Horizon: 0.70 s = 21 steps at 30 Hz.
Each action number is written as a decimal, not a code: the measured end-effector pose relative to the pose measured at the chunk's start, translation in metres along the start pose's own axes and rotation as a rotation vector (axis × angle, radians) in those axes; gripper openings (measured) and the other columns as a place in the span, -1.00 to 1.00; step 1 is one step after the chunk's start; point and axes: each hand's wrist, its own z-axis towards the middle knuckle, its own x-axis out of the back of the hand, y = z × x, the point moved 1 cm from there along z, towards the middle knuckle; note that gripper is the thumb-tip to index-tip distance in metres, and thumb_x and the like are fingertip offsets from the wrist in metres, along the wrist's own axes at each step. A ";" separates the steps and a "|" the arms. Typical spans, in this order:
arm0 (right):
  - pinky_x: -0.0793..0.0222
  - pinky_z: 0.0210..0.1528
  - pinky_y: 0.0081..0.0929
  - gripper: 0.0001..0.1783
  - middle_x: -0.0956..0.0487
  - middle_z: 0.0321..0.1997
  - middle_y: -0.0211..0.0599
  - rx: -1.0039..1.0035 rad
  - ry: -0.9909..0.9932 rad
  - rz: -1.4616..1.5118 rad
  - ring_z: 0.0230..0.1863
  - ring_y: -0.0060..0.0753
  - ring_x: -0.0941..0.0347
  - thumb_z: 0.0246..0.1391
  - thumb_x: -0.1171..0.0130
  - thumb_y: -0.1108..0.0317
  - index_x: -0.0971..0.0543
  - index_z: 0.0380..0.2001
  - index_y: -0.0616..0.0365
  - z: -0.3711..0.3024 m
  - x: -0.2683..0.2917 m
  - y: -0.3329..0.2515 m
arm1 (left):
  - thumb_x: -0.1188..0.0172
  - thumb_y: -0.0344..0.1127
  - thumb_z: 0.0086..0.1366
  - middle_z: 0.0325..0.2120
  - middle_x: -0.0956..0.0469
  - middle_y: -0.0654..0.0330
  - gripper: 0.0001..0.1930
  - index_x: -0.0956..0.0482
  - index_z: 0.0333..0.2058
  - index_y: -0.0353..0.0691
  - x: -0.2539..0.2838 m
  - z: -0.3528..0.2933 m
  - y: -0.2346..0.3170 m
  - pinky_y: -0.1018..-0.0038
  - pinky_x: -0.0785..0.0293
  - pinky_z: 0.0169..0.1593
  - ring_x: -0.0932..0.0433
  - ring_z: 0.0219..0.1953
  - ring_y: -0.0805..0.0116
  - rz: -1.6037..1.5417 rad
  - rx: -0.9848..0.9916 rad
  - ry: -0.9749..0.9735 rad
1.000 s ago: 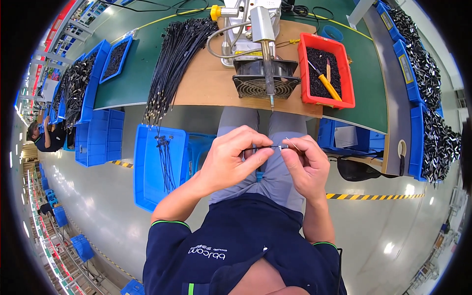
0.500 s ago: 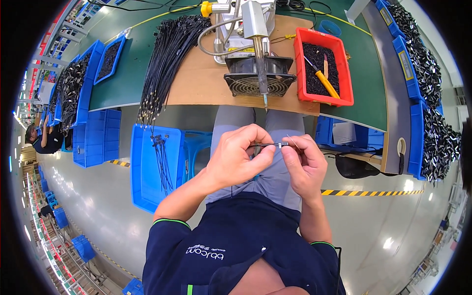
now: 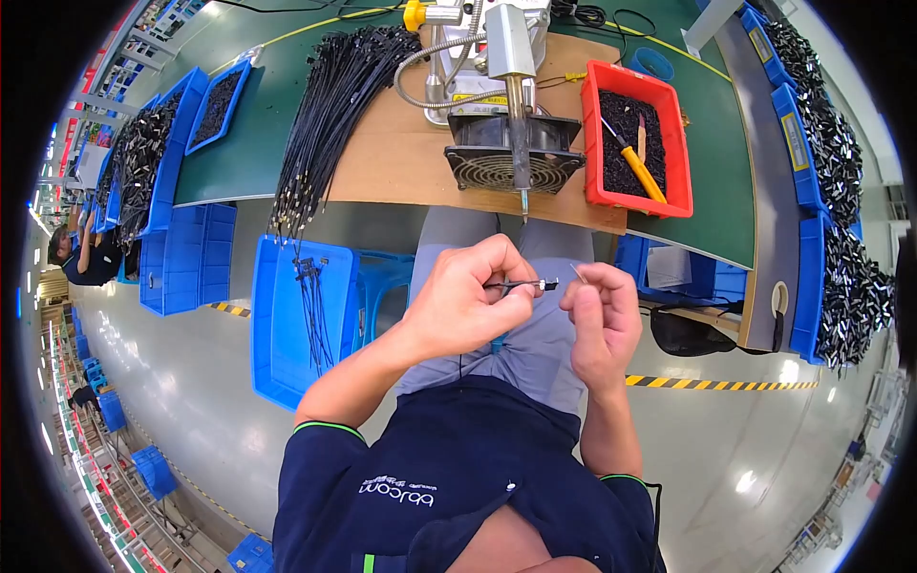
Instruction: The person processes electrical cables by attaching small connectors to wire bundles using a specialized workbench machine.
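My left hand pinches a thin black cable between thumb and fingers. The cable's small black-and-silver end connector sticks out toward the right. Across a small gap, my right hand has its fingers curled around a thin, pale, needle-like piece, whose tip shows above the fingers; its kind is not clear. Both hands are above my lap, in front of the bench. Past them, a soldering iron points down from a stand over a black fan.
On the bench lie a bundle of black cables and a red bin of black bits with a yellow-handled tool. A blue tub stands at left. Blue bins of small parts line the right.
My right hand has come away from the connector, moving slightly right, and a gap now separates the hands. My left hand still grips the cable, and the connector is now exposed.
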 end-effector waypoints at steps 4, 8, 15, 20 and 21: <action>-0.50 -0.17 -0.52 -0.94 -0.66 -0.18 -0.23 0.135 -0.057 -0.232 -0.20 -0.47 -0.57 0.30 -0.28 0.57 -0.62 -0.18 0.26 0.007 0.004 -0.007 | -0.32 -0.51 0.28 -0.32 -0.72 0.27 -0.91 -0.57 -0.30 -0.33 0.004 -0.001 0.000 0.68 -0.24 -0.45 -0.32 -0.49 0.80 0.042 -0.010 0.040; -0.56 -0.14 -0.41 -0.90 -0.65 -0.08 -0.11 0.433 -0.110 -0.485 -0.16 -0.26 -0.60 0.15 -0.32 0.61 -0.63 -0.27 0.25 0.019 -0.006 -0.018 | -0.34 -0.50 0.26 -0.37 -0.70 0.30 -0.90 -0.58 -0.29 -0.32 0.007 0.001 0.009 0.65 -0.22 -0.49 -0.30 -0.53 0.77 0.142 -0.081 0.085; -0.61 -0.13 -0.33 -0.87 -0.65 -0.02 -0.07 0.411 -0.148 -0.454 -0.13 -0.17 -0.62 0.03 -0.33 0.65 -0.61 -0.33 0.29 0.019 -0.016 -0.012 | -0.37 -0.50 0.22 -0.42 -0.69 0.31 -0.88 -0.59 -0.30 -0.30 0.010 0.004 0.013 0.60 -0.20 -0.52 -0.28 -0.58 0.73 0.239 -0.149 0.128; -0.60 -0.15 -0.35 -0.87 -0.65 -0.05 -0.07 0.413 -0.124 -0.450 -0.15 -0.18 -0.62 0.03 -0.33 0.66 -0.58 -0.35 0.31 0.022 -0.019 -0.009 | -0.37 -0.43 0.20 -0.46 -0.68 0.21 -0.86 -0.60 -0.32 -0.33 0.015 0.008 0.019 0.48 -0.30 -0.52 -0.39 -0.60 0.54 0.266 -0.119 0.121; -0.60 -0.15 -0.35 -0.87 -0.65 -0.05 -0.07 0.413 -0.123 -0.451 -0.15 -0.18 -0.62 0.03 -0.33 0.66 -0.58 -0.35 0.31 0.023 -0.020 -0.009 | -0.37 -0.38 0.17 -0.49 -0.67 0.11 -0.83 -0.61 -0.34 -0.34 0.016 0.009 0.022 0.37 -0.39 -0.50 -0.50 -0.60 0.37 0.281 -0.090 0.120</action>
